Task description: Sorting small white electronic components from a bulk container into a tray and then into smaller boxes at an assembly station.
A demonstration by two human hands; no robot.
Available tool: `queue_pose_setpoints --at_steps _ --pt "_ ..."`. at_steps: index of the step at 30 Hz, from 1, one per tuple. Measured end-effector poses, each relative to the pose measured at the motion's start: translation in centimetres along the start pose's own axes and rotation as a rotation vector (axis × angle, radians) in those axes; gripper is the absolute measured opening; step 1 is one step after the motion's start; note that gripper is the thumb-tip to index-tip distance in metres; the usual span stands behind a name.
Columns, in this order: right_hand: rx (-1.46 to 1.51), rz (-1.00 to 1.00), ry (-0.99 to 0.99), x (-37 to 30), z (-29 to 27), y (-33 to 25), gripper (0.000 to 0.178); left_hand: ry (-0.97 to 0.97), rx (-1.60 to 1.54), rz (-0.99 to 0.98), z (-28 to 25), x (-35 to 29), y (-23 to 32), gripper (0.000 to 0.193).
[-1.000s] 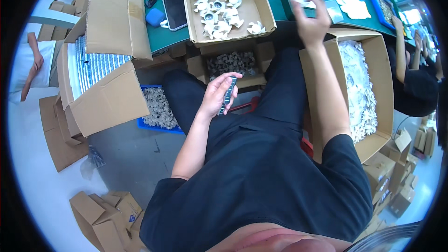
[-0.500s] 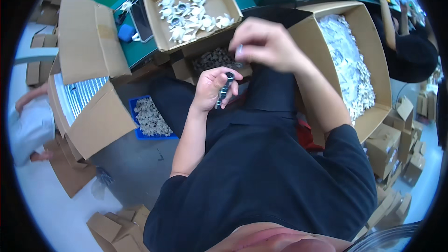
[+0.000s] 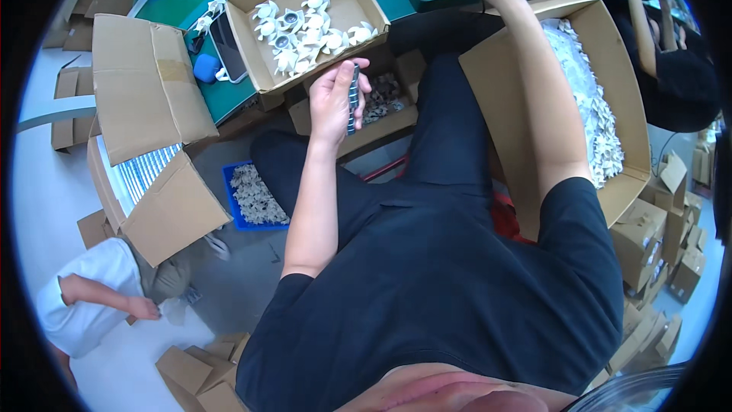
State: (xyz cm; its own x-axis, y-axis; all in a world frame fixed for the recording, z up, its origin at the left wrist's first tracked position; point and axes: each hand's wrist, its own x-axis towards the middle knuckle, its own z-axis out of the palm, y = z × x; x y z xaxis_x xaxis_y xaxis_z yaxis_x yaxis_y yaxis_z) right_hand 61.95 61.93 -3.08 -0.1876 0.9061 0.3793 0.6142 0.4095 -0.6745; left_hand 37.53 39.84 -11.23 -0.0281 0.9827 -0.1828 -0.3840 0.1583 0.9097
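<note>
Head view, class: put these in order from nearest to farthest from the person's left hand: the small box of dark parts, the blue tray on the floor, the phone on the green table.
Measured from the left hand:
1. Small box of dark parts, just right of the hand.
2. Phone, up and to the left on the green table.
3. Blue tray, below and to the left on the floor.
</note>
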Motion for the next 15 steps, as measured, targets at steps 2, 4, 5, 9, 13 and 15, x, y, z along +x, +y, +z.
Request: queue_pose_setpoints --at_steps 2,4,5,9,13,15 --pt "-0.06 0.038 -0.12 1.0 -1.2 -0.6 0.028 0.001 -0.016 0.01 0.5 0.5 -0.1 0.041" --pt "-0.092 0.067 -0.168 0.9 -2.1 -0.8 0.029 -0.008 -0.064 0.025 1.3 0.9 -0.3 0.039" --pt "-0.095 0.042 -0.18 0.8 -2.2 -0.9 0.029 -0.02 -0.06 0.02 1.7 0.9 -0.4 0.039" --pt "-0.063 -0.006 -0.16 -0.3 -4.8 0.6 0.03 -0.08 0.032 -0.018 2.6 0.7 -1.2 0.036" --pt "-0.068 0.039 0.001 -3.8 -13.9 9.3 0.03 -0.129 0.262 -0.194 1.9 -1.0 -4.0 0.036" --pt "-0.243 0.212 0.043 -7.9 -21.2 17.8 0.03 -0.033 0.231 -0.275 1.3 -1.7 -7.1 0.039"
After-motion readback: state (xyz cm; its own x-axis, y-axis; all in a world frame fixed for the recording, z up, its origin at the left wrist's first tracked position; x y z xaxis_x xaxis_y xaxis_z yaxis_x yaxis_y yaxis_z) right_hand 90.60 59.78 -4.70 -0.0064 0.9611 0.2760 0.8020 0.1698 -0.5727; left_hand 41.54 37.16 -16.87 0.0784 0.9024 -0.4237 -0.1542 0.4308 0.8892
